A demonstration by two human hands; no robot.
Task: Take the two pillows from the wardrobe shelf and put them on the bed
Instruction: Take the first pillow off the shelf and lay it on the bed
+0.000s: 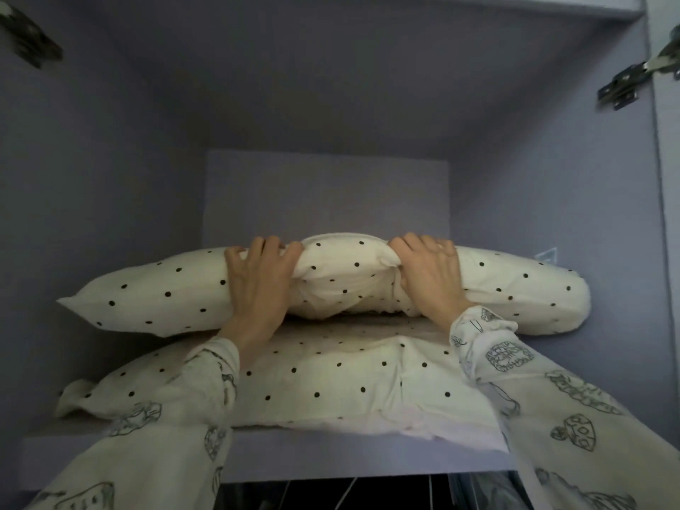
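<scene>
Upper cream fabric pillow with black dots [176, 300], stacked on a second, matching dotted pillow [331, 384], both inside the grey-lilac wardrobe shelf compartment [331, 461]. Left hand [261, 285] and right hand [430, 277] clamped over the upper pillow's middle, fingers curled deep into the fabric, bunching it into a bulge between them. Pillow ends sagging out left and right, lower pillow lying flat near the shelf's front edge. Cream sleeves with grey line drawings [552, 406] reaching in from the near side. Metal door hinge [625, 82] at upper right; dark items barely visible beneath the shelf.
</scene>
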